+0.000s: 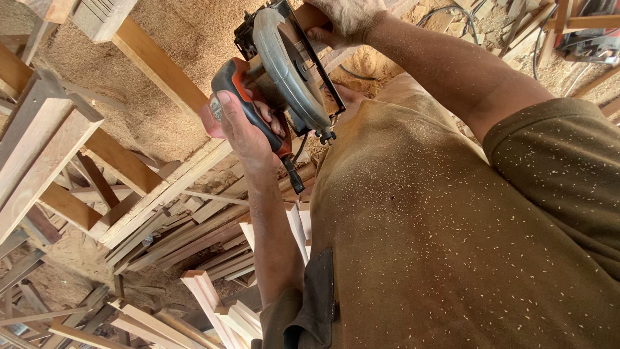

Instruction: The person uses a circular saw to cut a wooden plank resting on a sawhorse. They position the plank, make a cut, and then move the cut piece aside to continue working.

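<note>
The view looks steeply down the person's own chest, so the scene appears rotated. The grey metal circular saw with an orange-and-black handle (284, 71) sits at the top centre, held between both hands above a sawdust-covered floor (161, 110).

The left hand (242, 126) is wrapped around the saw's rear handle, its fingers curled tight about the black-and-orange grip and the thumb lying along the grip's outer side. A short black cord stub (292, 174) hangs from the end of the handle just beside the wrist.

The right hand (345, 19) is closed over the front of the saw, near the top edge of the picture; its fingers press down on the part behind the rounded grey blade guard, though what exactly they clasp is hidden by the hand itself.

Below the saw spreads the person's brown shirt speckled with pale sawdust (439, 232), filling the right half of the view.

To the left, a long pale wooden beam (155, 64) runs diagonally, and a heap of thin cut wooden slats (200, 239) lies below the left forearm. Whether the saw touches any wood cannot be told.
</note>
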A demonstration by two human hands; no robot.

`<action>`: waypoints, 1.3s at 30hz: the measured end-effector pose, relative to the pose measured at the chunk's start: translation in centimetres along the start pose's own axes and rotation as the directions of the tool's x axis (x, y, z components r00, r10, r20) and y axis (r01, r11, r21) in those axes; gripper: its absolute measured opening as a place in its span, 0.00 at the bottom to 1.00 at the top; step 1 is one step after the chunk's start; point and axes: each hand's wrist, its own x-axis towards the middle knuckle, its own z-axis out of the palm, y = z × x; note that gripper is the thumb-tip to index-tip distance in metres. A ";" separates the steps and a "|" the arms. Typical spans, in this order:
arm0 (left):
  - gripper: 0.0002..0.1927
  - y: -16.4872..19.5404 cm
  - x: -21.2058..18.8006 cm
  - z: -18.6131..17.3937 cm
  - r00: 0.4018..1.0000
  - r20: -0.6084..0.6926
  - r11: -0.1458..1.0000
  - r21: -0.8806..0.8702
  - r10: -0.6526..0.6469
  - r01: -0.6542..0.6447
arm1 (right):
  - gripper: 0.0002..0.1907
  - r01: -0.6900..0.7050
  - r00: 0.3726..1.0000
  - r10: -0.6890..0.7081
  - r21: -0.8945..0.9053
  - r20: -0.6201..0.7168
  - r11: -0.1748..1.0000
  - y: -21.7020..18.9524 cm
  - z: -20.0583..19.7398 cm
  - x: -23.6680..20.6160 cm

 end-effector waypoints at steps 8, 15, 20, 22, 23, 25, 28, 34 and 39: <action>0.31 -0.6 0.5 -0.5 1.000 0.002 1.000 -0.022 0.020 -0.020 | 0.32 -0.032 0.999 0.032 -0.019 0.018 0.999 -0.4 -0.3 -0.1; 0.31 -1.0 0.5 -0.7 0.998 0.005 0.998 -0.023 0.067 -0.067 | 0.31 -0.050 0.999 0.050 -0.081 0.000 0.995 -0.7 -0.6 -0.3; 0.31 -0.4 0.4 -0.2 1.000 0.000 0.999 -0.030 0.022 -0.022 | 0.31 -0.082 0.996 0.085 -0.074 0.029 0.994 -0.8 -0.5 -0.5; 0.31 0.0 0.3 -0.1 1.000 -0.010 0.999 -0.038 -0.017 0.017 | 0.32 -0.074 0.997 0.075 -0.095 0.010 0.993 -0.8 -0.3 -0.5; 0.30 0.1 0.2 0.0 1.000 0.007 0.999 -0.047 -0.011 0.012 | 0.32 -0.079 0.997 0.081 -0.098 0.016 0.992 -0.7 -0.2 -0.6; 0.29 0.4 0.0 -0.1 0.999 0.043 0.998 -0.063 0.000 0.003 | 0.32 -0.092 0.995 0.095 -0.104 0.027 0.990 -0.6 0.0 -0.8; 0.27 0.7 -0.2 -0.1 0.998 0.021 0.996 -0.056 -0.064 0.066 | 0.33 -0.042 0.999 0.041 -0.111 -0.014 0.993 -0.3 0.3 -1.0; 0.29 0.1 0.4 -0.3 1.000 0.026 0.998 -0.068 -0.011 0.013 | 0.31 0.015 0.998 -0.020 -0.083 -0.066 0.996 -0.3 0.5 -1.4; 0.29 -0.2 0.7 -0.5 0.999 0.025 0.998 -0.051 0.047 -0.045 | 0.32 -0.001 0.999 -0.004 -0.160 -0.034 0.987 -0.9 -0.1 -1.5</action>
